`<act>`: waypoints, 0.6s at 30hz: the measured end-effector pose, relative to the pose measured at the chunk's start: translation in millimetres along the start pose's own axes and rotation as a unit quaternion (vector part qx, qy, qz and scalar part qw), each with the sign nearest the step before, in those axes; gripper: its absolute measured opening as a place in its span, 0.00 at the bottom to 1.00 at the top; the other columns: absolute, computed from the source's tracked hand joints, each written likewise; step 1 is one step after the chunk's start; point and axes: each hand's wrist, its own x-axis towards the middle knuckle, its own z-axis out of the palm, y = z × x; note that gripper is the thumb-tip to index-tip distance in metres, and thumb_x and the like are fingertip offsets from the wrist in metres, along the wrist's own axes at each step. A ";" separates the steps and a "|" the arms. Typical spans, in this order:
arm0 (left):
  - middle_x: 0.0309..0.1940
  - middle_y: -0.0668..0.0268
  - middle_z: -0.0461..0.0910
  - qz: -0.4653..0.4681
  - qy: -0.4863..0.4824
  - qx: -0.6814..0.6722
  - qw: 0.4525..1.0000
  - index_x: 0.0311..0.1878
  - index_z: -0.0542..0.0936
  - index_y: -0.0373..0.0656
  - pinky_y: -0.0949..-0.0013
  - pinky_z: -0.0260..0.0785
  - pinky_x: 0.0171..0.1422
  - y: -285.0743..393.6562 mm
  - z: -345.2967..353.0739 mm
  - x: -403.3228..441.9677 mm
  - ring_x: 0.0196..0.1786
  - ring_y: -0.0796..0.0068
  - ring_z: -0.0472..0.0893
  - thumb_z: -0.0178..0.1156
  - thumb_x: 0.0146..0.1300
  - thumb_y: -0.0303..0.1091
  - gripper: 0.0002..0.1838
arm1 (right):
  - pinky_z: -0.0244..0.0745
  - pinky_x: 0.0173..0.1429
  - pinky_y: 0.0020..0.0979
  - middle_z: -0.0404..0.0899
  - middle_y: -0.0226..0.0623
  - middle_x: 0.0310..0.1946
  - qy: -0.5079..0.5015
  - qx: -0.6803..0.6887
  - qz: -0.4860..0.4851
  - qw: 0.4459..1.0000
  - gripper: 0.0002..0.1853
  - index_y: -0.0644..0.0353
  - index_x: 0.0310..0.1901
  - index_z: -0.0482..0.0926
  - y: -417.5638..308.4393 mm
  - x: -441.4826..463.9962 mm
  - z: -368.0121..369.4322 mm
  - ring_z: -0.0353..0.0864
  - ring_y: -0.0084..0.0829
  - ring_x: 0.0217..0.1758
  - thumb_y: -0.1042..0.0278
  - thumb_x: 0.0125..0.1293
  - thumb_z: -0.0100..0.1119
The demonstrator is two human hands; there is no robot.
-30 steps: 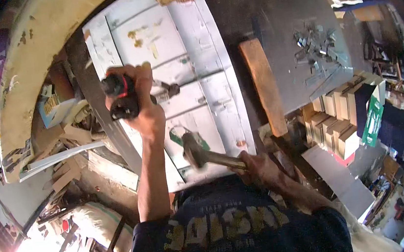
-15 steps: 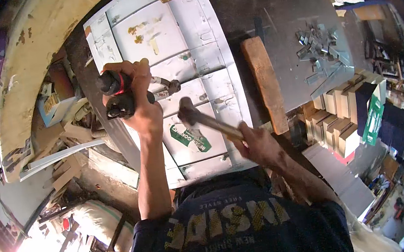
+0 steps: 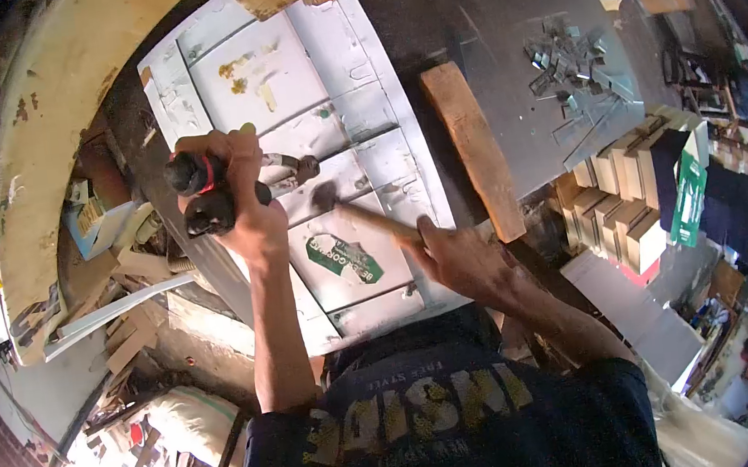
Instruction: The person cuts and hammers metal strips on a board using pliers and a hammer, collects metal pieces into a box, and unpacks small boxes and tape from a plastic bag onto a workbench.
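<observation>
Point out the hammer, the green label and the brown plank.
Hammer (image 3: 377, 221): head camera, on its handle.
Green label (image 3: 339, 261): head camera, on its printed face.
Brown plank (image 3: 475, 152): head camera, midway along its upper face.

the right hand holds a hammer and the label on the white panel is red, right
Not quite: in the head view, the label on the white panel is green, not red. The right hand does hold a hammer.

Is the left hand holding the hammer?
No: the right hand grips the hammer by its handle, while the left hand holds a black-handled tool.
</observation>
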 end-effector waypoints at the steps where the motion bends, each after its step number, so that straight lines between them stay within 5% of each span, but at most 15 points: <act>1: 0.36 0.65 0.72 0.006 -0.002 -0.002 1.000 0.40 0.71 0.38 0.73 0.64 0.38 -2.1 3.2 -1.0 0.31 0.77 0.69 0.57 0.55 0.15 0.11 | 0.71 0.14 0.38 0.74 0.39 0.12 -0.016 -0.033 0.048 0.998 0.15 0.66 0.39 0.69 2.8 9.2 2.8 0.78 0.36 0.13 0.60 0.70 0.57; 3: 0.33 0.67 0.70 0.053 -0.012 -0.005 0.998 0.43 0.69 0.41 0.75 0.63 0.36 -8.3 6.7 0.0 0.31 0.78 0.69 0.57 0.59 0.19 0.11 | 0.72 0.15 0.37 0.74 0.39 0.12 -0.010 -0.002 0.053 0.999 0.15 0.66 0.39 0.69 3.7 10.9 -4.1 0.78 0.36 0.13 0.60 0.71 0.56; 5: 0.32 0.67 0.69 -0.030 0.050 -0.007 0.998 0.44 0.69 0.42 0.76 0.63 0.37 5.4 11.1 0.8 0.32 0.78 0.69 0.57 0.57 0.17 0.14 | 0.71 0.15 0.37 0.74 0.38 0.12 0.041 0.010 -0.064 0.997 0.14 0.67 0.39 0.70 2.9 -6.4 -7.0 0.78 0.35 0.13 0.61 0.73 0.52; 7: 0.32 0.67 0.69 -0.018 -0.008 0.002 1.000 0.44 0.69 0.42 0.75 0.65 0.38 -0.5 -2.9 2.0 0.32 0.78 0.70 0.56 0.55 0.16 0.15 | 0.70 0.14 0.38 0.74 0.35 0.12 -0.022 0.015 0.071 0.997 0.15 0.66 0.38 0.69 4.8 4.2 5.9 0.75 0.33 0.11 0.60 0.72 0.53; 9: 0.31 0.67 0.70 0.037 -0.004 0.043 0.998 0.42 0.70 0.40 0.75 0.65 0.38 -7.9 3.6 -1.1 0.32 0.77 0.69 0.56 0.55 0.17 0.12 | 0.71 0.15 0.38 0.74 0.35 0.12 -0.037 0.014 0.077 0.996 0.15 0.65 0.39 0.70 2.8 5.6 2.0 0.76 0.33 0.12 0.59 0.72 0.54; 12: 0.31 0.66 0.71 0.004 0.020 0.008 1.000 0.40 0.71 0.40 0.75 0.65 0.39 -4.1 5.5 1.4 0.32 0.76 0.69 0.57 0.56 0.18 0.10 | 0.71 0.14 0.39 0.73 0.36 0.11 0.059 0.030 -0.067 0.996 0.15 0.64 0.41 0.69 6.7 -10.1 -4.0 0.76 0.37 0.11 0.58 0.71 0.55; 15: 0.30 0.67 0.70 -0.035 0.035 0.008 0.999 0.40 0.71 0.41 0.75 0.61 0.36 -3.0 -2.6 -2.1 0.31 0.77 0.68 0.55 0.57 0.20 0.09 | 0.74 0.17 0.40 0.76 0.40 0.15 -0.002 -0.036 0.060 0.998 0.17 0.65 0.41 0.69 7.7 4.2 5.8 0.79 0.38 0.14 0.58 0.70 0.57; 16: 0.30 0.67 0.71 0.031 0.010 0.069 0.997 0.40 0.71 0.40 0.74 0.64 0.38 -5.8 -9.5 -0.8 0.32 0.77 0.70 0.56 0.58 0.20 0.08 | 0.74 0.17 0.40 0.76 0.40 0.15 0.007 -0.038 0.061 0.997 0.17 0.65 0.41 0.69 7.0 2.4 3.1 0.79 0.38 0.14 0.58 0.70 0.57; 18: 0.31 0.65 0.70 -0.012 0.044 -0.076 0.996 0.37 0.73 0.39 0.74 0.61 0.36 -3.9 8.9 5.5 0.30 0.77 0.65 0.53 0.58 0.21 0.05 | 0.75 0.18 0.44 0.79 0.45 0.18 0.038 0.031 -0.045 0.998 0.20 0.63 0.46 0.72 7.5 -10.6 -0.1 0.82 0.44 0.18 0.50 0.71 0.51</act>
